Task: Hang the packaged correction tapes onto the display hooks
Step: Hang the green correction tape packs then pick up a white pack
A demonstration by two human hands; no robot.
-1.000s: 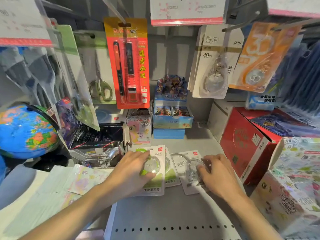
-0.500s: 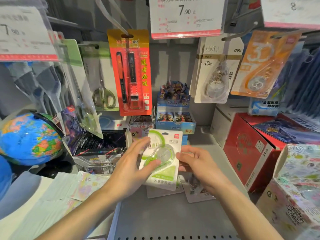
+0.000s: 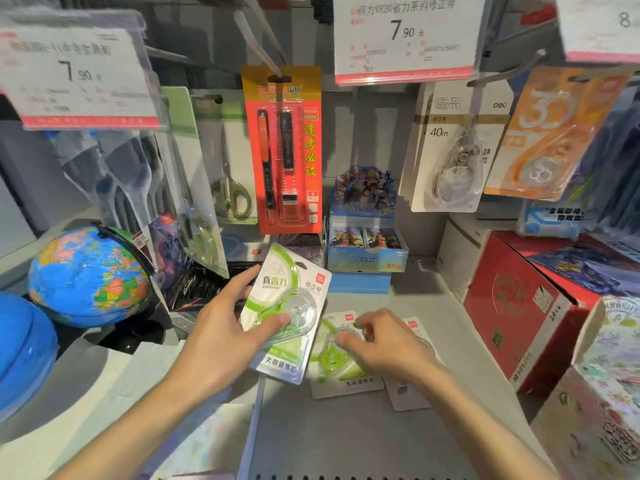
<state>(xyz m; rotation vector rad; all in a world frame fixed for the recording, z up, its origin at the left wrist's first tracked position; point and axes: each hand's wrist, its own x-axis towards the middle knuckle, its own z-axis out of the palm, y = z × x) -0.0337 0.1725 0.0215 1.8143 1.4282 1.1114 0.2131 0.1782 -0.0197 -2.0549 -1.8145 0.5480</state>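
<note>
My left hand (image 3: 225,327) holds a green-and-white correction tape pack (image 3: 285,306) tilted above the grey shelf (image 3: 346,434), thumb across its clear blister. My right hand (image 3: 384,344) reaches down onto a second green pack (image 3: 332,368) lying flat on the shelf, fingertips curled at its top edge. A third pack (image 3: 407,396) lies partly under that hand. Display hooks (image 3: 258,46) jut out above. More correction tapes hang at upper right: a white 40m pack (image 3: 453,150) and an orange pack (image 3: 550,133).
A red pen pack (image 3: 282,150) and scissors (image 3: 232,195) hang at centre. A globe (image 3: 86,275) stands left, card boxes (image 3: 363,244) at the back, red cartons (image 3: 519,306) and patterned boxes (image 3: 595,393) right. Price tags (image 3: 405,36) hang overhead.
My right hand let go of the lifted green pack and dropped to the packs on the shelf. My left hand kept the lifted pack and tilted it.
</note>
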